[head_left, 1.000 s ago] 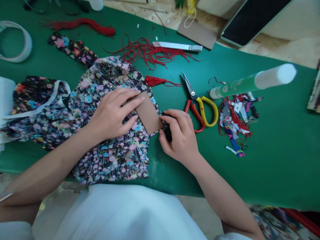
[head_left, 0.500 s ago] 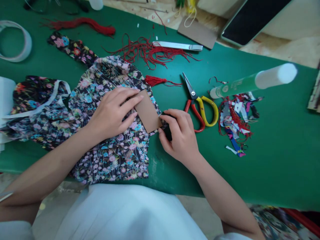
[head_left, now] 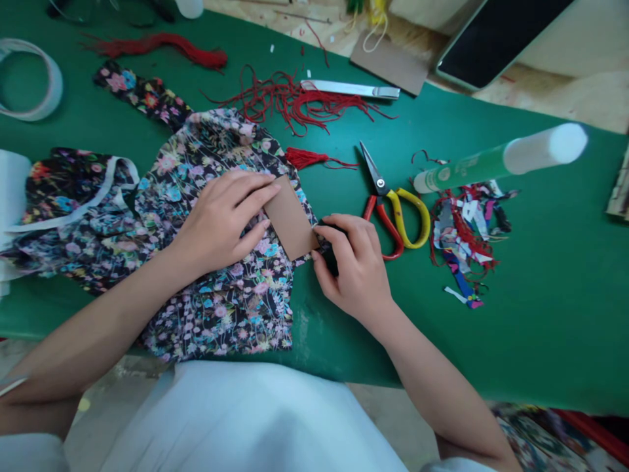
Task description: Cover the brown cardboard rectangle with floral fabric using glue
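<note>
A small brown card (head_left: pixel 291 219) lies on the dark floral cloth (head_left: pixel 221 301), tilted. My left hand (head_left: pixel 223 223) rests flat on the cloth, fingers spread, its fingertips on the card's upper left edge. At the card's lower right corner, my right hand (head_left: pixel 354 262) pinches the edge of the floral cloth between thumb and fingers. Scissors (head_left: pixel 393 203) with one red and one yellow handle lie just beyond my right hand. A small red tassel (head_left: pixel 305 158) sits above the card, beside the cloth.
On the green table (head_left: pixel 550 275) are a glue stick (head_left: pixel 472 169), fabric scraps (head_left: pixel 464 229), loose red threads (head_left: pixel 289 101), silver tweezers (head_left: pixel 351 89), a red thread bundle (head_left: pixel 162 44) and a tape roll (head_left: pixel 52 92). A phone-like device (head_left: pixel 496 39) is at the upper right.
</note>
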Demonstrator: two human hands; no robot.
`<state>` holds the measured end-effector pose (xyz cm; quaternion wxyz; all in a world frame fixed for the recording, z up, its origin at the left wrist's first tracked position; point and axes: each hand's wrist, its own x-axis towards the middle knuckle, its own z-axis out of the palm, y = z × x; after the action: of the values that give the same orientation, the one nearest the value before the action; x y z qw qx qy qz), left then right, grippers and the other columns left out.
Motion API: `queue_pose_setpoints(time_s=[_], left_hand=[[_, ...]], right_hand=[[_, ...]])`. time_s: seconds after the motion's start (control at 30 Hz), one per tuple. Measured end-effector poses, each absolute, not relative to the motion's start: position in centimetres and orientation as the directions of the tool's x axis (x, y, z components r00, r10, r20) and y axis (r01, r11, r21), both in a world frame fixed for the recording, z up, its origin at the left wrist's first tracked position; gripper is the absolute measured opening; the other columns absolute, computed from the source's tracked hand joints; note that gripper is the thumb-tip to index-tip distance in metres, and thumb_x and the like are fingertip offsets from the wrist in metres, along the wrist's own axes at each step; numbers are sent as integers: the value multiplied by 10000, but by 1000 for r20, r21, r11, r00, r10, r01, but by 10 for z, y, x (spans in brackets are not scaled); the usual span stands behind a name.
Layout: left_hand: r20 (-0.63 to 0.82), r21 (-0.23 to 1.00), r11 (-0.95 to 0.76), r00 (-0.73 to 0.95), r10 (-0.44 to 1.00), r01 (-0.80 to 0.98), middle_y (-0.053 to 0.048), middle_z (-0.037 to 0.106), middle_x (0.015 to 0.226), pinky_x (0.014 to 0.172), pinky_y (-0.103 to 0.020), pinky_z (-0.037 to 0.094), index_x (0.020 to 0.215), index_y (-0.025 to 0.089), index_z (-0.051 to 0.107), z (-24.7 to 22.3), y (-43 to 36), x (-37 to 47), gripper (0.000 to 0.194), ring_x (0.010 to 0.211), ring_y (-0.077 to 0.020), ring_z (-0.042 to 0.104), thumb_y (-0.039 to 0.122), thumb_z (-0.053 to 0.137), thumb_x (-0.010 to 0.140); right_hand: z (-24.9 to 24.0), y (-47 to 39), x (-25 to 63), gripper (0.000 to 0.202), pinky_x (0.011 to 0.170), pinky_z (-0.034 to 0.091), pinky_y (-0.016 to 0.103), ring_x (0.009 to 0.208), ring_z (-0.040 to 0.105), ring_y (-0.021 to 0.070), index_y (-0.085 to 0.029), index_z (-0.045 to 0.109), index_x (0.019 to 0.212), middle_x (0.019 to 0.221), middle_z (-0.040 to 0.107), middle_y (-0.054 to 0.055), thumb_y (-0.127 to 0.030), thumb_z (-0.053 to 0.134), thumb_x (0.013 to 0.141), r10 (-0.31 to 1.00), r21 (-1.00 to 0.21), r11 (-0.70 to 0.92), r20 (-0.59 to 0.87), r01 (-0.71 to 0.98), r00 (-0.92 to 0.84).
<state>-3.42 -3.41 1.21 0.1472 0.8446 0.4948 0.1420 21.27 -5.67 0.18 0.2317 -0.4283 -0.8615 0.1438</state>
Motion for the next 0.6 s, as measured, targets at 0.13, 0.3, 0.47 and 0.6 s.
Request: queue_pose_setpoints(time_s=[0.13,0.3,0.47,0.6], left_hand=[[99,369,-469,468,878,802,-119,554,1419,1122,-513,382,1402,207,491,12,-34,-34,472,1335,-306,488,284,467,937],[105,360,-477,473,875,802,-125,558,1413,1125,-492,382,1380,187,505,12,-34,-34,448,1328,-294,491,291,461,946],[116,364,-493,487,866,790,-133,555,1412,1123,-494,381,1363,188,534,11,-34,-36,432,1332,-300,486,268,467,944],[109,365,-498,495,862,787,-123,549,1415,1106,-501,393,1319,222,588,10,-34,-37,395,1332,-303,484,260,463,946]], right_hand=[[2,-57,213,311,966,495,492,1139,554,300,-161,551,1203,1195,604,169,-196,538,894,803,-439,594,281,674,-525],[1,-56,212,289,956,510,492,1116,571,306,-167,541,1182,1179,612,165,-194,545,894,798,-417,603,293,680,-527],[1,-56,212,286,956,507,486,1120,566,300,-171,541,1182,1186,608,163,-194,542,897,800,-417,600,286,682,-528],[2,-56,212,280,956,502,477,1114,557,296,-164,542,1170,1179,610,163,-192,554,892,799,-411,601,287,685,-529]])
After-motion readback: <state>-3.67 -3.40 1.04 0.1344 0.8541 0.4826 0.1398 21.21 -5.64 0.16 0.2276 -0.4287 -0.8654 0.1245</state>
